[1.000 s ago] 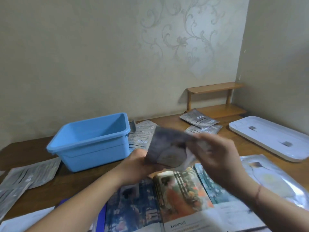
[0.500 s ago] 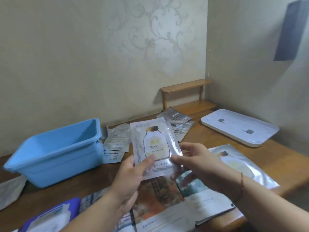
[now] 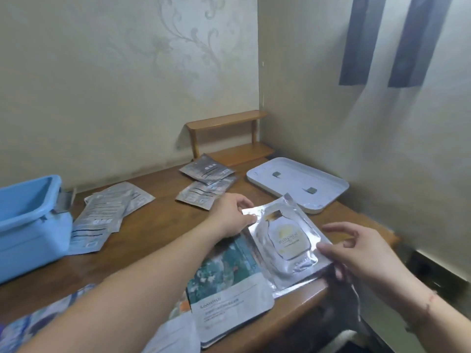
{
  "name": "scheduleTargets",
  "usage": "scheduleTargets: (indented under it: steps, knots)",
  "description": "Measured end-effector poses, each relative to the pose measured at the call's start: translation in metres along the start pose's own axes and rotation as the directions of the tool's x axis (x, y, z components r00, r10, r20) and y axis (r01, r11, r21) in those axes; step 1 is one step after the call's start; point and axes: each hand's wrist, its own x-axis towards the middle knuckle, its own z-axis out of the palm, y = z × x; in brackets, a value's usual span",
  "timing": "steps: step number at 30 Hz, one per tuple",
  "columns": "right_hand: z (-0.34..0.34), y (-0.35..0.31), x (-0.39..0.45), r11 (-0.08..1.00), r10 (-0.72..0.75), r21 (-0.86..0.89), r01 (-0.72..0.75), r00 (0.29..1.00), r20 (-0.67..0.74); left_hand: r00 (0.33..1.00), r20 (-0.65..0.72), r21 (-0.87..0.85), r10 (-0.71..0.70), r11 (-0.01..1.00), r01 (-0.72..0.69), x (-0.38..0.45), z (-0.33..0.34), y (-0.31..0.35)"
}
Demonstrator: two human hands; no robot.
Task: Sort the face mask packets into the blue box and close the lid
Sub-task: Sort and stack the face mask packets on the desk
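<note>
While the left hand [image 3: 233, 217] pinches its far corner and the right hand [image 3: 356, 253] grips its near corner, the silver foil bottle-print mask packet [image 3: 286, 240] lies at the tabletop's [image 3: 153, 230] right edge.

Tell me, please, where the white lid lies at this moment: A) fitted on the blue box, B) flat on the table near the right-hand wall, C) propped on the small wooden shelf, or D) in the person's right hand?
B: the white lid lies flat on the table by the right-hand wall, apart from the open blue box at the far left, and neither hand touches it.
</note>
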Motion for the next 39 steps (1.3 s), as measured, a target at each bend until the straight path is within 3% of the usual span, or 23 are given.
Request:
scheduleTargets:
  steps: [8,12,16,20,23,25,27,31,34,39]
  knots:
    - [0.006,0.009,0.008,0.918,-0.124,-0.370,0.141,0.990,0.068,0.998,0.048,0.205,0.037,0.978,-0.046,0.002,-0.004,-0.024]
    - [0.017,0.022,-0.005,0.588,-0.311,-0.781,0.210,0.950,0.021,0.996,0.085,0.256,0.027,0.965,-0.048,0.002,-0.009,-0.024]
    - [0.022,0.043,-0.005,0.617,-0.477,-0.635,0.465,0.863,0.169,0.992,0.121,0.298,0.021,0.953,-0.056,0.003,-0.010,-0.022]
    - [0.020,0.050,0.000,0.659,-0.481,-0.566,0.495,0.856,0.188,0.993,0.120,0.304,0.023,0.951,-0.059,0.002,-0.011,-0.023]
    - [0.021,0.048,0.000,0.629,-0.535,-0.555,0.543,0.822,0.198,0.986,0.159,0.301,0.046,0.949,-0.093,-0.005,-0.018,-0.020]
    - [0.022,0.043,-0.003,0.578,-0.622,-0.552,0.602,0.762,0.180,0.988,0.147,0.321,0.046,0.943,-0.092,-0.010,-0.031,-0.021]
    - [0.028,0.033,-0.010,0.471,-0.739,-0.525,0.709,0.642,0.205,0.993,0.112,0.361,0.031,0.930,-0.070,-0.018,-0.049,-0.027]
    - [0.065,0.006,-0.024,0.216,-0.773,-0.453,0.865,0.435,0.462,0.970,0.236,0.445,-0.061,0.894,-0.052,-0.040,-0.076,-0.045]
    - [0.089,0.000,-0.019,0.129,-0.715,-0.432,0.893,0.386,0.583,0.964,0.255,0.402,-0.073,0.915,-0.037,-0.051,-0.081,-0.055]
    - [0.101,-0.003,-0.017,0.159,-0.716,-0.335,0.929,0.342,0.608,0.965,0.261,0.395,-0.033,0.916,-0.076,-0.058,-0.077,-0.063]
